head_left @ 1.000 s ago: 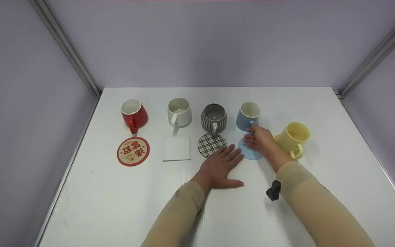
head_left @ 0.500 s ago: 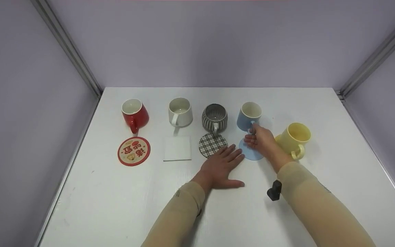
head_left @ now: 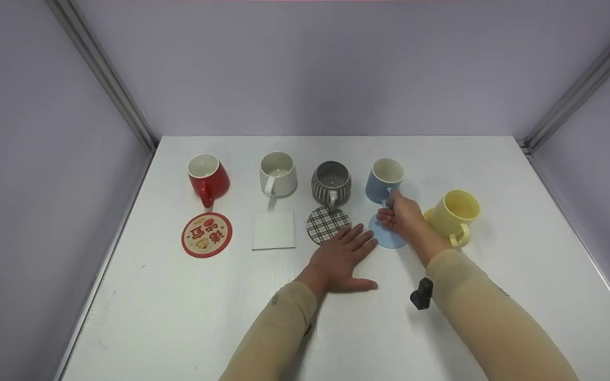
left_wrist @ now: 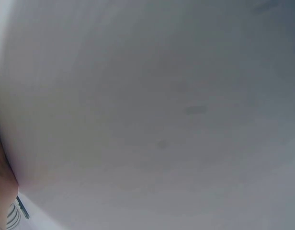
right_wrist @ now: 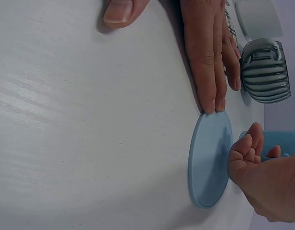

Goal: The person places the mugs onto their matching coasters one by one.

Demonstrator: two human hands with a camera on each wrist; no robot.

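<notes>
My right hand (head_left: pixel 404 216) pinches the handle of a blue mug (head_left: pixel 379 185), which stands upright behind a round blue coaster (head_left: pixel 388 238). In the right wrist view, the curled fingers (right_wrist: pixel 245 151) are at the handle, and the mug is mostly hidden behind the hand. My left hand (head_left: pixel 339 260) lies flat on the table with fingers spread. Its fingertips reach the edge of the blue coaster and overlap a black-and-white checked coaster (head_left: pixel 322 224). Behind that coaster stands a grey striped mug (head_left: pixel 331 185). The left wrist view is mostly white table surface.
A yellow mug (head_left: pixel 450 216) stands beside my right forearm, partly over a yellow coaster (head_left: pixel 428 214). To the left are a white mug (head_left: pixel 283 182) behind a square white coaster (head_left: pixel 274 230), and a red mug (head_left: pixel 217 182) behind a red-rimmed round coaster (head_left: pixel 206 234). Walls surround the table.
</notes>
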